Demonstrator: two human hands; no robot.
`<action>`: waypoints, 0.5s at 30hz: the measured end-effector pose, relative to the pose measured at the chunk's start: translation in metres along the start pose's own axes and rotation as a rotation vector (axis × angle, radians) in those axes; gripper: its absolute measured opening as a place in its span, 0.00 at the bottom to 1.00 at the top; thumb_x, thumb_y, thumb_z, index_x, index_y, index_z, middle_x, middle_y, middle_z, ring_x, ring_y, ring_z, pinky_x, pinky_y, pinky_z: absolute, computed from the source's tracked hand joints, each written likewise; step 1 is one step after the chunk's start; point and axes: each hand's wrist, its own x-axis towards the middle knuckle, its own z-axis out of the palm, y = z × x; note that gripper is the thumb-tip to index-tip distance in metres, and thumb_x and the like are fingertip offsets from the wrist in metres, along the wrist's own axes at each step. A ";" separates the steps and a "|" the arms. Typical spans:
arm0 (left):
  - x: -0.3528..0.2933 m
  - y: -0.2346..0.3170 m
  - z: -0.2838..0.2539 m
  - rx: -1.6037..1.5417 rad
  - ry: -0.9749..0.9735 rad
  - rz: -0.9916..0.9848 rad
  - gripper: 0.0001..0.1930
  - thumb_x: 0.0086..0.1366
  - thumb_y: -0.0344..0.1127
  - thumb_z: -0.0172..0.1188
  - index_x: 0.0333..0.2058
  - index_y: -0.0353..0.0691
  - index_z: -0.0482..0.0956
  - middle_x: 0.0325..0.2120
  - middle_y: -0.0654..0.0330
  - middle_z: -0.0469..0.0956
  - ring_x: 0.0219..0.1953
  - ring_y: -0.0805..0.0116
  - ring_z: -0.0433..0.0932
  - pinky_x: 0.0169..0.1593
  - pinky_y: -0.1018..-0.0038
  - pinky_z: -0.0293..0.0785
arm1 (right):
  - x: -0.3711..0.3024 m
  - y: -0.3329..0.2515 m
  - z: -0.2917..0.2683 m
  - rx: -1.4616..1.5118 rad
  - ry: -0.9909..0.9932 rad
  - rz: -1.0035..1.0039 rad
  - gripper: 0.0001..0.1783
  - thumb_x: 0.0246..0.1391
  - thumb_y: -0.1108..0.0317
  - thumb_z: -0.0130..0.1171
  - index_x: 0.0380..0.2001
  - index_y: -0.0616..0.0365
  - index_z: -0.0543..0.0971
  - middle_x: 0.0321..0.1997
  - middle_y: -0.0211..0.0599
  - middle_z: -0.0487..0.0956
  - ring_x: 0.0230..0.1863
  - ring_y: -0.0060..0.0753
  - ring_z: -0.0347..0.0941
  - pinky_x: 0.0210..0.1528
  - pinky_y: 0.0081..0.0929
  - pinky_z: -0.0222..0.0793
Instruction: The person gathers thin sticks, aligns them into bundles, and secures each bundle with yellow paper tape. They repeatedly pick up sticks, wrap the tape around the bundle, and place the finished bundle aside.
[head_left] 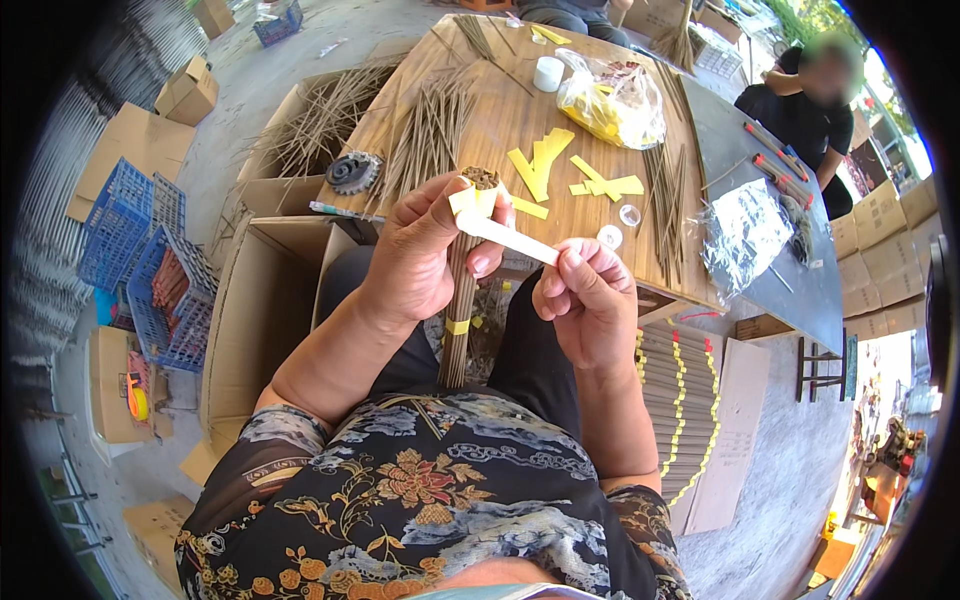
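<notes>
My left hand is closed around the upper part of a bundle of thin brown sticks, which look like incense sticks. The bundle stands nearly upright between my legs, its top end facing me. A yellow paper strip wraps round it near the top. The strip's free end stretches to the right, pinched between thumb and fingers of my right hand. Lower on the bundle sits a second yellow band. Loose yellow strips lie on the wooden table just beyond my hands.
Loose brown sticks lie across the table, near a plastic bag with yellow pieces. Left of me stand an open cardboard box and blue crates. Banded bundles lie to my right. Another person sits at the far right.
</notes>
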 end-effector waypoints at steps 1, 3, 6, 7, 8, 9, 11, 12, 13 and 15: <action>0.000 -0.001 -0.001 -0.008 -0.005 0.003 0.13 0.63 0.41 0.49 0.35 0.35 0.73 0.30 0.55 0.74 0.20 0.73 0.67 0.24 0.80 0.63 | -0.001 0.000 0.000 0.007 0.005 0.000 0.05 0.54 0.72 0.50 0.30 0.63 0.74 0.20 0.35 0.73 0.17 0.20 0.65 0.21 0.18 0.64; 0.000 -0.002 0.000 -0.010 0.001 0.006 0.14 0.63 0.41 0.49 0.36 0.34 0.73 0.29 0.55 0.74 0.20 0.73 0.67 0.24 0.80 0.63 | 0.002 0.001 0.002 0.025 0.007 -0.010 0.06 0.54 0.72 0.50 0.30 0.64 0.74 0.21 0.35 0.73 0.17 0.20 0.64 0.21 0.18 0.64; -0.002 -0.001 0.003 0.018 0.002 0.012 0.14 0.63 0.41 0.48 0.36 0.34 0.73 0.29 0.55 0.74 0.20 0.73 0.67 0.24 0.81 0.63 | 0.004 -0.001 0.007 0.028 -0.008 -0.028 0.06 0.54 0.72 0.50 0.31 0.64 0.73 0.21 0.35 0.73 0.18 0.21 0.65 0.22 0.18 0.64; -0.002 -0.001 0.001 0.035 -0.013 0.018 0.15 0.63 0.41 0.48 0.37 0.34 0.73 0.28 0.55 0.74 0.20 0.74 0.67 0.24 0.81 0.63 | 0.004 0.000 0.007 0.029 -0.008 -0.023 0.06 0.54 0.72 0.50 0.31 0.64 0.73 0.21 0.36 0.73 0.18 0.21 0.65 0.22 0.19 0.64; -0.002 0.000 -0.001 0.052 -0.028 0.023 0.15 0.64 0.41 0.48 0.37 0.34 0.73 0.28 0.55 0.74 0.20 0.74 0.67 0.24 0.81 0.63 | 0.004 0.000 0.007 0.031 -0.007 -0.019 0.06 0.54 0.72 0.50 0.31 0.64 0.73 0.21 0.36 0.73 0.18 0.21 0.65 0.22 0.19 0.64; -0.002 0.000 -0.001 0.040 -0.023 0.018 0.15 0.64 0.41 0.48 0.38 0.34 0.73 0.28 0.55 0.74 0.20 0.73 0.67 0.24 0.81 0.63 | 0.005 0.000 0.008 0.036 -0.010 -0.023 0.06 0.55 0.72 0.50 0.31 0.64 0.73 0.21 0.36 0.73 0.18 0.21 0.65 0.22 0.19 0.64; -0.003 0.000 -0.001 0.014 -0.010 0.003 0.15 0.64 0.41 0.47 0.39 0.34 0.73 0.28 0.55 0.74 0.20 0.73 0.67 0.24 0.81 0.63 | 0.005 0.000 0.010 0.050 -0.010 -0.030 0.07 0.55 0.71 0.50 0.30 0.64 0.73 0.21 0.36 0.73 0.19 0.21 0.65 0.23 0.19 0.64; -0.003 0.000 -0.001 0.013 -0.009 0.005 0.15 0.64 0.41 0.47 0.39 0.34 0.73 0.28 0.55 0.74 0.20 0.73 0.67 0.24 0.80 0.63 | 0.005 0.000 0.011 0.055 -0.017 -0.036 0.07 0.55 0.72 0.50 0.31 0.64 0.73 0.22 0.36 0.73 0.19 0.22 0.65 0.23 0.19 0.65; -0.003 0.000 -0.001 0.013 -0.006 0.006 0.15 0.64 0.41 0.47 0.39 0.34 0.73 0.27 0.55 0.74 0.20 0.73 0.67 0.24 0.80 0.64 | 0.005 0.001 0.011 0.063 -0.025 -0.042 0.07 0.55 0.72 0.50 0.31 0.64 0.73 0.22 0.37 0.74 0.19 0.22 0.65 0.24 0.20 0.65; -0.004 0.001 -0.002 0.013 0.003 0.026 0.15 0.64 0.41 0.47 0.39 0.35 0.73 0.28 0.55 0.74 0.20 0.73 0.67 0.24 0.80 0.64 | 0.005 0.004 0.012 0.074 -0.023 -0.052 0.07 0.55 0.72 0.50 0.32 0.65 0.74 0.23 0.37 0.74 0.20 0.22 0.66 0.24 0.21 0.66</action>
